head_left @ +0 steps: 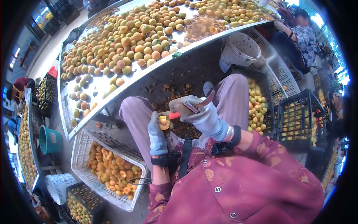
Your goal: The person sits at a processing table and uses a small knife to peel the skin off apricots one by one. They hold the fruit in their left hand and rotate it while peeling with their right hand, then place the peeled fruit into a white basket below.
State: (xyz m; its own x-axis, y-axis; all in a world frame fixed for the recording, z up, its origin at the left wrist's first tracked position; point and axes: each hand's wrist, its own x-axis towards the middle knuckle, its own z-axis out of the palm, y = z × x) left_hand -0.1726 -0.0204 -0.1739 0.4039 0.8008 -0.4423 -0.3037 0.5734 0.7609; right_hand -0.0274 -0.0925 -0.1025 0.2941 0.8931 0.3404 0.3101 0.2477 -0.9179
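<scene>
My left hand, in a grey-white work glove, grips a cut apricot with its yellow-orange flesh facing up. Close beside it, my gloved right hand is closed around a knife with a curved, brown-stained blade that points up and away from the fruit. A short metal tube shows at the same fist. From the fingers a red tool part reaches to the apricot's edge; whether it joins the knife is hidden by the glove. Both hands are above my lap, between my knees.
A metal-rimmed table bearing many apricots stands ahead. At left, a white plastic crate holds halved apricots. Black crates of whole fruit and a white bucket are at right. Pits and scraps litter the floor. Another person sits at upper right.
</scene>
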